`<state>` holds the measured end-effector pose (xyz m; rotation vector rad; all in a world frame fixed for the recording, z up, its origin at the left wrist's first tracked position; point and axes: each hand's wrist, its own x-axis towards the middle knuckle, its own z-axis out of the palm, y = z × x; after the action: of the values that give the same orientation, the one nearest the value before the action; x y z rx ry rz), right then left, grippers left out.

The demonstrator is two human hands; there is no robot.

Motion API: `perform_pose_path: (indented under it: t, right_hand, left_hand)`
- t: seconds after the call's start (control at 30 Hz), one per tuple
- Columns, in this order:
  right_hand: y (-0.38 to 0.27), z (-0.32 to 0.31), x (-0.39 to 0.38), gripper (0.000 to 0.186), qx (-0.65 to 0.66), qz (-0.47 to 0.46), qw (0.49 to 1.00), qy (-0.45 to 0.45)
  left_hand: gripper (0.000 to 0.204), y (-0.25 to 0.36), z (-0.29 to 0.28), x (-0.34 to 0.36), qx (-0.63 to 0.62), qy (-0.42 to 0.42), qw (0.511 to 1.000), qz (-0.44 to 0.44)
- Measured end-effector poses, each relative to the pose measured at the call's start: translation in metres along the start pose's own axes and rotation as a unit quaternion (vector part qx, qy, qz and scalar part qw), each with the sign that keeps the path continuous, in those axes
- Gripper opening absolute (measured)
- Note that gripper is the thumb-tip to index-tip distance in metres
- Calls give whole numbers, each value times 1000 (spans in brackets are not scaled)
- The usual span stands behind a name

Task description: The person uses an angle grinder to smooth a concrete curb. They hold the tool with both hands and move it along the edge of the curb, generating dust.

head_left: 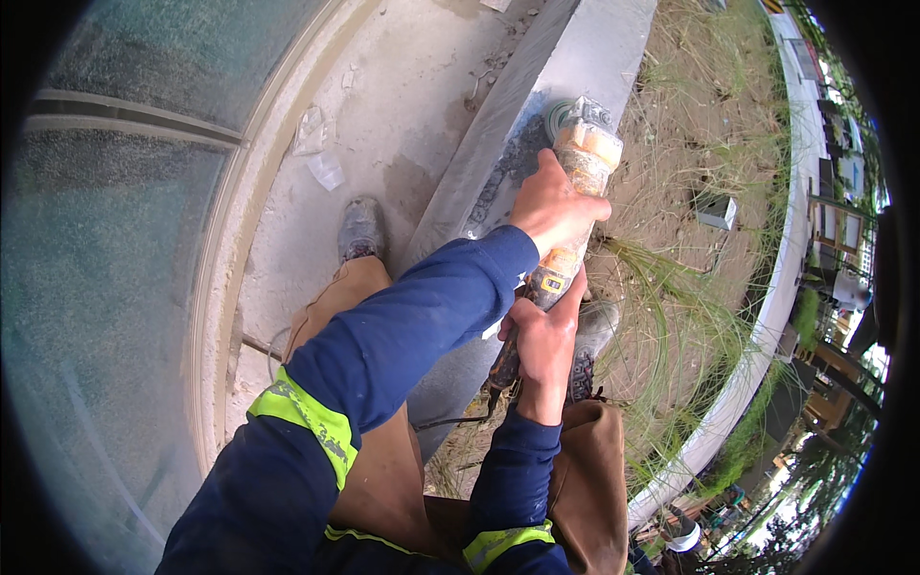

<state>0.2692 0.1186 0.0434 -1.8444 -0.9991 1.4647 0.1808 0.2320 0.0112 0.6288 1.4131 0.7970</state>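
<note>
Both of my hands are on an angle grinder (588, 149), its orange and dark body smeared with grey dust. Wrapped around the body behind the grinder's head is my left hand (556, 206), thumb out to the right. Lower down, my right hand (544, 347) grips the rear of the tool, where a dark cord trails off. The grinder's disc (558, 117) lies against the top of a grey concrete ledge (594, 48); whether it spins cannot be made out. Beside the disc, the ledge surface shows a rough dark patch (515, 163).
Left of the ledge runs a dusty concrete strip (407, 105) with plastic scraps (326, 170), bordered by large glass panes (115, 230). My left shoe (361, 228) stands there; my right shoe (596, 331) is on the planted side. Grass tufts (671, 297) and a metal box (716, 210) lie right.
</note>
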Motion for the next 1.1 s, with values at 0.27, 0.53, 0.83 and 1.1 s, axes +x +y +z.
perform_pose_path:
  t: [0.27, 0.53, 0.83, 1.1]
  right_hand:
    - [0, -1, 5, 97, 1, -6, 999, -37]
    - [3, 1, 12, 97, -27, -6, 999, -35]
    - [3, 0, 8, 96, -26, -8, 999, -38]
    - [7, -1, 3, 96, -28, 0, 999, -22]
  left_hand:
    - [71, -12, 0, 11, -60, 34, 998, 9]
    - [83, -23, -3, 21, -70, 46, 996, 45]
    - [84, -22, -2, 18, -37, 49, 997, 39]
    - [71, -15, -1, 8, -21, 46, 999, -7]
